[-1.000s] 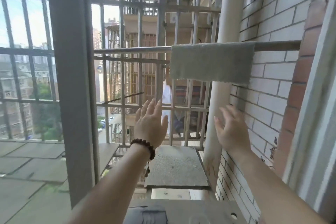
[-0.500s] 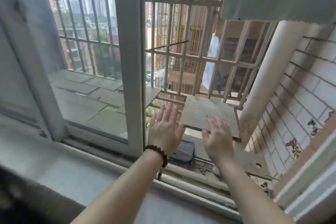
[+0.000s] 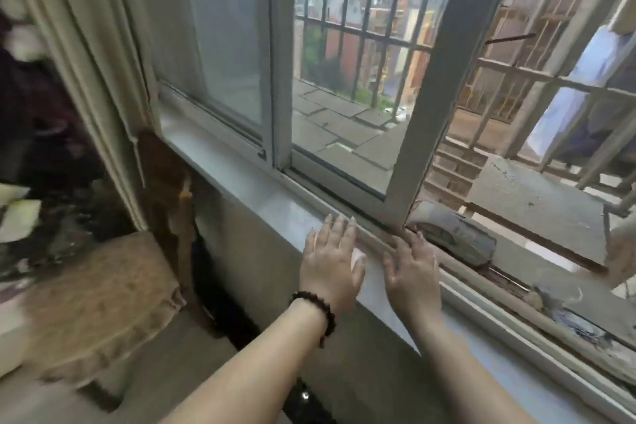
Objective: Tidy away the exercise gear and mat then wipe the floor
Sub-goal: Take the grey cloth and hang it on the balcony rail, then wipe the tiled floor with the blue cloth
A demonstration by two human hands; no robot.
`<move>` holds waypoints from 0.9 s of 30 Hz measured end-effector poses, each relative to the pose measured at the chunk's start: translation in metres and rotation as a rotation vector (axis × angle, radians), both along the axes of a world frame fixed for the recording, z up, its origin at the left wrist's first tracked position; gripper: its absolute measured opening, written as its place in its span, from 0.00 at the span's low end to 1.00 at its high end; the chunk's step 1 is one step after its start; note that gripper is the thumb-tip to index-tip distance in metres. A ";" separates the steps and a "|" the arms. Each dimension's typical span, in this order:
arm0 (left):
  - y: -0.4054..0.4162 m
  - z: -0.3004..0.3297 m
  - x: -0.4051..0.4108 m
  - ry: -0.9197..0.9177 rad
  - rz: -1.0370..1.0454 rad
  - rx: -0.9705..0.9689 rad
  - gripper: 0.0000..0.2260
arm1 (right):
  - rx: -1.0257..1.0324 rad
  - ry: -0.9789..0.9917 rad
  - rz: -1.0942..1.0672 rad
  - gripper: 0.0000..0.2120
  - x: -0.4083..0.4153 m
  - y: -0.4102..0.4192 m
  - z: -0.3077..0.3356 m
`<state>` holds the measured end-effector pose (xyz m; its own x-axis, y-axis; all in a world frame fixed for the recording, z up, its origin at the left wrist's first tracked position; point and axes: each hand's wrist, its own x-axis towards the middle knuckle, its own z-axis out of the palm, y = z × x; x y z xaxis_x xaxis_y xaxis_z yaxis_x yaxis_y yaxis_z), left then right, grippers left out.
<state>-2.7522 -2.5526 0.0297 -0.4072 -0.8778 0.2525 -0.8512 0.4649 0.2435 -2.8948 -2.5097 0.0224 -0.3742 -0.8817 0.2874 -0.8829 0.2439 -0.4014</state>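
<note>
Left hand (image 3: 330, 263) and right hand (image 3: 413, 272), both flat and empty, over the grey windowsill (image 3: 220, 162) beside a curtain (image 3: 93, 45).

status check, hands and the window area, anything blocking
Left hand open, empty, over the windowsill. Right hand open, empty, at the window track. No cloth or mat in view. Cushioned chair close on the left.

Both hands hover flat over the windowsill (image 3: 275, 206), left hand (image 3: 332, 265) at seven o'clock of the right hand (image 3: 411, 268), fingers straight; cushioned stool (image 3: 99, 303) at nine o'clock.
</note>
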 end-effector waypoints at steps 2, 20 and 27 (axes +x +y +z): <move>0.014 -0.003 0.052 -0.018 0.086 0.017 0.28 | 0.014 -0.004 0.097 0.23 0.046 0.000 -0.006; 0.294 -0.047 0.496 0.045 1.125 0.140 0.28 | 0.112 0.000 1.075 0.17 0.503 0.135 -0.048; 0.425 -0.058 0.580 0.083 1.496 0.203 0.28 | 0.169 0.058 1.421 0.20 0.632 0.226 -0.056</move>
<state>-2.1717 -2.1277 -0.0281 0.8753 -0.4802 0.0568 -0.4770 -0.8381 0.2649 -2.2623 -2.2832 -0.0334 0.8471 -0.5160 0.1275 -0.4276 -0.8041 -0.4130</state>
